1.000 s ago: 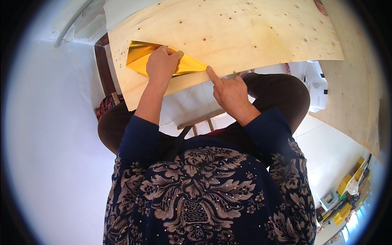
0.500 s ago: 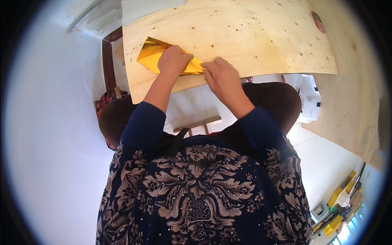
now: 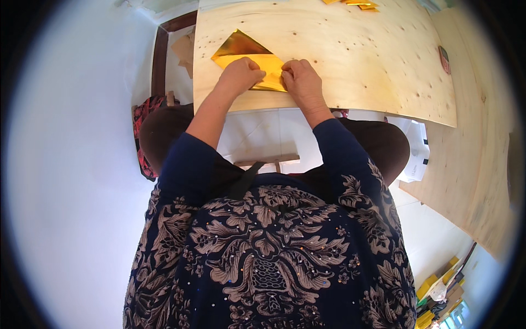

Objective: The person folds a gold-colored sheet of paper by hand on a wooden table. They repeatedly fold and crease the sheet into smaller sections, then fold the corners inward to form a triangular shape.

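A sheet of gold foil paper point(image 3: 262, 61) lies partly folded near the front left edge of the wooden table. Its far corner is a darker, mirror-like triangle, while the part nearer me is a brighter yellow. My left hand point(image 3: 239, 77) rests over the paper's near left portion with fingers curled and pinched on it. At the right edge of the sheet, my right hand point(image 3: 304, 83) pinches the paper between thumb and fingers. The two hands are a short way apart, with gold paper between them. The fingertips hide part of the folds.
Several gold paper pieces point(image 3: 359, 4) lie at the far edge of the table point(image 3: 350, 71). A small red and dark device point(image 3: 444, 59) sits at the right. Below the table's right side is a white bag point(image 3: 415, 156), beside another wooden board point(image 3: 466, 164).
The paper has turned, and more of its yellow face shows. My right hand has moved up onto its right edge. The view has shifted, bringing the far gold pieces into sight.
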### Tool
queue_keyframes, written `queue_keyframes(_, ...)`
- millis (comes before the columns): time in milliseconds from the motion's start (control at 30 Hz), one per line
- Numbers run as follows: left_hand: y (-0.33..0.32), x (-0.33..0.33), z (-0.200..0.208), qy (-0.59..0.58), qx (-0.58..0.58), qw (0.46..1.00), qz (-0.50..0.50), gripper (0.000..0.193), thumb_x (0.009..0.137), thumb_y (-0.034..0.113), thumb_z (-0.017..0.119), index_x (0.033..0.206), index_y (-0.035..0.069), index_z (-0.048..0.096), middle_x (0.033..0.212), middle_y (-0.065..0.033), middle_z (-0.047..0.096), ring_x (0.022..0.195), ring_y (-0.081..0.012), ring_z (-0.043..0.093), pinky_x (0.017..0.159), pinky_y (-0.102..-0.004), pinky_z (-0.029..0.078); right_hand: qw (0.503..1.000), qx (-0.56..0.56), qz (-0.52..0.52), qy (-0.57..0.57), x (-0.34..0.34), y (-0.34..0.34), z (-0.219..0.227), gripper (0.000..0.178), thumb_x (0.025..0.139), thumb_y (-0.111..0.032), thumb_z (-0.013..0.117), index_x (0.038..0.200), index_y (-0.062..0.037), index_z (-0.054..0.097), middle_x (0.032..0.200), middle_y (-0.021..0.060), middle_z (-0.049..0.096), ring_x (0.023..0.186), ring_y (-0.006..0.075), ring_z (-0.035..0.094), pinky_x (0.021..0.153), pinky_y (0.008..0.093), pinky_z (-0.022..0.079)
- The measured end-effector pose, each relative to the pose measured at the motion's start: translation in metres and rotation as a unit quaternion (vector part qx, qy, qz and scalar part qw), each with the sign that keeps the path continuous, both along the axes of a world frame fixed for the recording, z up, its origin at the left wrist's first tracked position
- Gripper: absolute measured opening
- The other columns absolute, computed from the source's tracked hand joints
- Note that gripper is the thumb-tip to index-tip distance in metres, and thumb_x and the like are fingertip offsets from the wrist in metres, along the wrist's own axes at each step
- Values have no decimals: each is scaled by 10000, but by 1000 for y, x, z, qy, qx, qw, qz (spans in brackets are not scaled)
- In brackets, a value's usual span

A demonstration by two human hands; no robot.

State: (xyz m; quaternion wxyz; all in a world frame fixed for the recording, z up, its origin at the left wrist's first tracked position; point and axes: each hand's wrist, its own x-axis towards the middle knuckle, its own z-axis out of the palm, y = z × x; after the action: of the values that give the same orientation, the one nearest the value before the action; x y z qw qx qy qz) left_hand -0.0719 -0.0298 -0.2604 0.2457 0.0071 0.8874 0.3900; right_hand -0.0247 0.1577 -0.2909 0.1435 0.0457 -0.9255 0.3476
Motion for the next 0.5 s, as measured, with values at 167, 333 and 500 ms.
queue_keyframes(167, -2, 24, 4, 66, -120, 991, -12, 358, 767, 305, 729, 1069, 124, 659, 1007, -65, 715, 973, -239, 665, 863, -392, 469, 1000, 9, -16, -6, 1, -3, 2, 124, 851, -179, 667, 937, -89, 665, 853, 92, 618, 798, 282, 630, 704, 390, 510)
queue_keyframes(333, 3, 41, 8, 114, -148, 982, -23, 305, 804, 257, 699, 1062, 104, 641, 1068, -79, 688, 994, -246, 643, 856, -444, 439, 999, 20, -27, -9, 0, -5, 3, 127, 845, -176, 669, 931, -82, 663, 853, 99, 622, 797, 286, 629, 703, 390, 510)
queue_keyframes(500, 16, 94, -8, 461, -196, 840, -207, 543, 872, 344, 640, 1298, 27, 525, 1402, -134, 484, 1329, -268, 418, 1089, -493, 295, 999, 25, -24, 7, -2, -5, 1, 124, 839, -172, 675, 922, -81, 664, 843, 105, 624, 785, 291, 629, 691, 395, 509)
